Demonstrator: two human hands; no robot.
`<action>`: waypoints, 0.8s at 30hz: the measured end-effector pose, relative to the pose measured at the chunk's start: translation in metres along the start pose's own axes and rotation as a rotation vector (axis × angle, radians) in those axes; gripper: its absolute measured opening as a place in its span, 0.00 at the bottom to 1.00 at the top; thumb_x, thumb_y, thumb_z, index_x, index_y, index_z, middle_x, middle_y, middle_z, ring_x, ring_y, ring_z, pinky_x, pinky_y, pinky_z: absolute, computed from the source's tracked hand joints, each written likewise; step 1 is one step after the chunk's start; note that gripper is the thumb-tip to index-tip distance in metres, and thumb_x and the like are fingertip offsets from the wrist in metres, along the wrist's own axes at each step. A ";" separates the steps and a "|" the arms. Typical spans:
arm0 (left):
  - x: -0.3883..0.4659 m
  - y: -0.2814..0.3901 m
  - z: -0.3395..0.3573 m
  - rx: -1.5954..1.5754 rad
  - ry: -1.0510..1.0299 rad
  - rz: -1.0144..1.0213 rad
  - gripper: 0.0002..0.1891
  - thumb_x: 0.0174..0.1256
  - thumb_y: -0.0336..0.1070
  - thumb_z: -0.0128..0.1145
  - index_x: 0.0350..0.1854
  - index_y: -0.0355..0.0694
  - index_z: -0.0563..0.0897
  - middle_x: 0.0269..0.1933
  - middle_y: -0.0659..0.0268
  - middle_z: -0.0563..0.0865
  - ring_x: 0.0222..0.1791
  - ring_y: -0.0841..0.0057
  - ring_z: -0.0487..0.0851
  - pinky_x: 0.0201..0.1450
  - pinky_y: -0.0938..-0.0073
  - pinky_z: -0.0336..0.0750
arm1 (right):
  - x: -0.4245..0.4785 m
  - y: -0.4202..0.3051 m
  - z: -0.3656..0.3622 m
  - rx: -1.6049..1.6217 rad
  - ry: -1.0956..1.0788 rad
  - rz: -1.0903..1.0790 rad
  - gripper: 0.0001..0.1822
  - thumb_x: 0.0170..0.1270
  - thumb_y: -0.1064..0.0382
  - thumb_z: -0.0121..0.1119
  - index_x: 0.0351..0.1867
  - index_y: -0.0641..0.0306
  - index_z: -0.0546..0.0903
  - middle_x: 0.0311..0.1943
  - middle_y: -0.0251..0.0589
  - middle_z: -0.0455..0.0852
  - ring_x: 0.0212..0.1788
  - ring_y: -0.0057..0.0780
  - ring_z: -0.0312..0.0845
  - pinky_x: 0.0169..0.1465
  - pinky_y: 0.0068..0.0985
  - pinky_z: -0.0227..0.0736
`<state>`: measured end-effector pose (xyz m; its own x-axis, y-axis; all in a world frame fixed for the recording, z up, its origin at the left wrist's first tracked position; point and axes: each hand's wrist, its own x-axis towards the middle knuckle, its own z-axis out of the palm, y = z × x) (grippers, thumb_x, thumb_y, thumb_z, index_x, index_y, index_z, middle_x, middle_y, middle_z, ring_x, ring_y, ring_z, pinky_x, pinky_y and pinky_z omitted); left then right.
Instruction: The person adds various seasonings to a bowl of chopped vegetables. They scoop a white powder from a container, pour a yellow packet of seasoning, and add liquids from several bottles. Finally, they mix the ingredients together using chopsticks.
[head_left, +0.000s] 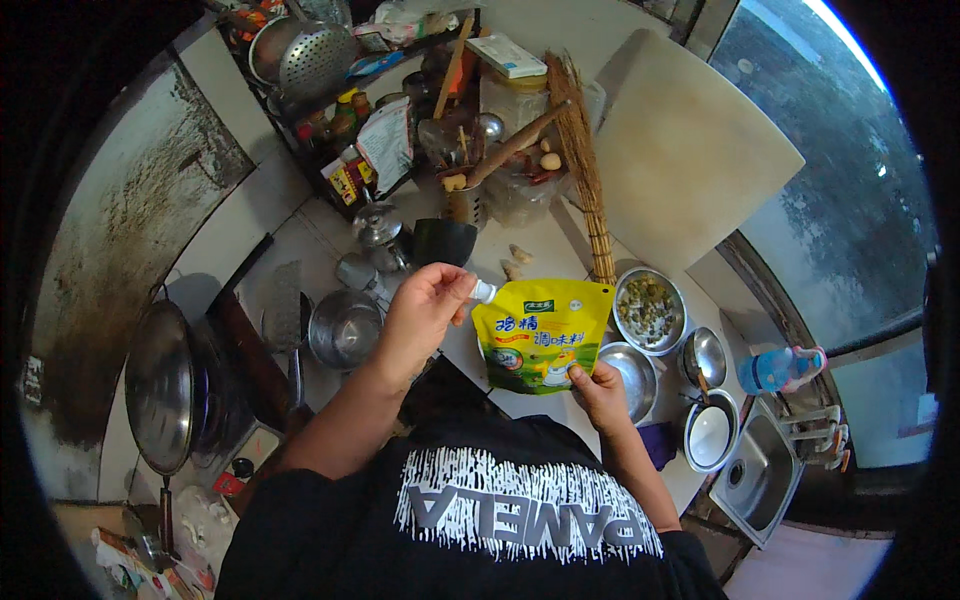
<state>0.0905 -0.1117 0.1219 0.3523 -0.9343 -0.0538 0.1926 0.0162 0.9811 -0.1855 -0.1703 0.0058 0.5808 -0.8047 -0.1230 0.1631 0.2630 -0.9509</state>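
Before my chest is a yellow and green spouted seasoning pouch (544, 334) that bears printed writing. My right hand (604, 394) grips its lower right corner, thumb on the front. At the upper left corner, the fingers of my left hand (431, 311) pinch the white screw cap (484, 291). Whether the cap is loose from the spout cannot be made out. To the right of the pouch stands a steel bowl of chopped green vegetables (649, 307). A second steel bowl (634, 379) sits partly behind my right hand.
A steel pot (345, 330) and a slotted turner (285, 307) are at left, with a wok (159, 386) farther out. A bamboo brush (589, 180) leans near a large cutting board (690, 150). At right are a blue bottle (772, 371) and a sink (757, 472).
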 end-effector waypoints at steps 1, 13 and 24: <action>0.000 -0.002 -0.002 -0.029 -0.013 -0.019 0.07 0.66 0.34 0.60 0.39 0.36 0.79 0.29 0.72 0.79 0.27 0.89 0.73 0.30 0.87 0.68 | -0.001 -0.004 0.002 -0.032 0.001 0.007 0.10 0.67 0.65 0.57 0.43 0.69 0.82 0.39 0.35 0.86 0.40 0.20 0.79 0.47 0.21 0.73; -0.003 0.009 -0.020 0.277 -0.169 0.310 0.15 0.60 0.20 0.57 0.50 0.37 0.78 0.46 0.66 0.79 0.46 0.82 0.78 0.49 0.82 0.74 | 0.008 -0.014 0.008 -0.137 0.023 -0.056 0.10 0.66 0.65 0.60 0.41 0.70 0.83 0.35 0.32 0.85 0.36 0.16 0.77 0.42 0.18 0.72; -0.010 0.015 -0.032 0.645 0.058 0.144 0.17 0.67 0.45 0.57 0.28 0.34 0.79 0.20 0.65 0.77 0.22 0.81 0.72 0.26 0.74 0.67 | -0.001 -0.017 0.031 -0.152 0.054 -0.061 0.07 0.66 0.69 0.57 0.41 0.71 0.82 0.36 0.34 0.85 0.37 0.18 0.76 0.43 0.19 0.70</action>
<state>0.1193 -0.0906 0.1317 0.3853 -0.9180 0.0939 -0.4404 -0.0935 0.8929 -0.1636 -0.1575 0.0306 0.5288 -0.8454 -0.0754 0.0715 0.1329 -0.9885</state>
